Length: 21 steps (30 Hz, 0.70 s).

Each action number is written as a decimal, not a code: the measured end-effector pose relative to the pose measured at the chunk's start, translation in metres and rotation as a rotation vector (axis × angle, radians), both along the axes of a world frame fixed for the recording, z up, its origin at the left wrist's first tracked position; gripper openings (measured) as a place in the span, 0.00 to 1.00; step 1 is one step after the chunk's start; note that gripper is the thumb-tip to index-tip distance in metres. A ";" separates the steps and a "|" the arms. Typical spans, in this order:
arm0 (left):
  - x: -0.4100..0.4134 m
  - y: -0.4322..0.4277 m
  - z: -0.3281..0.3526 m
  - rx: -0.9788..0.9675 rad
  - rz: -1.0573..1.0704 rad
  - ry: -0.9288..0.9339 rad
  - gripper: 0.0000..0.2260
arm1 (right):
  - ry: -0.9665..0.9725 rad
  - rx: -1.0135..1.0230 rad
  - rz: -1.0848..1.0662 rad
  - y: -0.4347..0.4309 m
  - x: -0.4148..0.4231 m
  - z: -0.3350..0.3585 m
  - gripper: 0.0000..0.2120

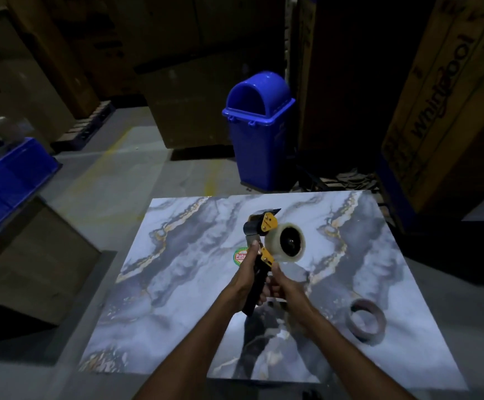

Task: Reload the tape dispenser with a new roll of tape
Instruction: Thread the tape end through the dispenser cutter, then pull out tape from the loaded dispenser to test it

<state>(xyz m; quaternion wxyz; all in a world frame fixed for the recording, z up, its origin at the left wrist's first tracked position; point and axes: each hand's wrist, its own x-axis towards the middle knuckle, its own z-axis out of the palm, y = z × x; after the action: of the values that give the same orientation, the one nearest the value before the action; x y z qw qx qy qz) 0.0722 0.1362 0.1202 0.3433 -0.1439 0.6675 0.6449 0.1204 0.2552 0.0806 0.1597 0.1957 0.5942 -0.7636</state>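
A black and yellow tape dispenser [264,226] is held up over the marble-patterned table [194,284]. A clear roll of tape [285,242] sits on its wheel. My left hand [245,277] grips the black handle, thumb up near the yellow plate. My right hand [281,287] holds the handle's right side, thumb by the lower yellow plate. An empty brown tape core [367,320] lies flat on the table to the right of my right forearm.
A blue swing-lid bin [259,131] stands on the floor beyond the table. A blue crate [6,180] sits at the left above a cardboard box [32,261]. Tall cardboard cartons [448,105] stand at the right and back.
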 end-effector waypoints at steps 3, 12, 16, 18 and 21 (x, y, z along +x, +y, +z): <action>0.006 0.002 -0.010 0.013 0.066 0.086 0.35 | -0.013 -0.103 0.062 -0.016 0.003 0.015 0.26; 0.054 -0.029 -0.004 -0.265 -0.013 0.308 0.47 | 0.057 -0.232 -0.094 -0.054 0.037 0.006 0.17; 0.076 -0.041 -0.008 -0.592 -0.167 0.509 0.39 | 0.074 -0.307 -0.229 -0.061 0.047 0.003 0.14; 0.084 -0.052 -0.019 -0.661 -0.219 0.588 0.39 | 0.064 -0.266 -0.284 -0.054 0.051 0.000 0.15; 0.072 -0.068 -0.031 -0.675 -0.137 0.605 0.37 | 0.075 -0.205 -0.295 -0.040 0.065 -0.010 0.13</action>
<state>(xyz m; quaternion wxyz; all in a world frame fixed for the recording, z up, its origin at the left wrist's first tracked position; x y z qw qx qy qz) 0.1444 0.0679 0.0896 0.1087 -0.0084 0.9186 0.3799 0.1857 0.2152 0.0703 0.0428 0.2347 0.4835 -0.8422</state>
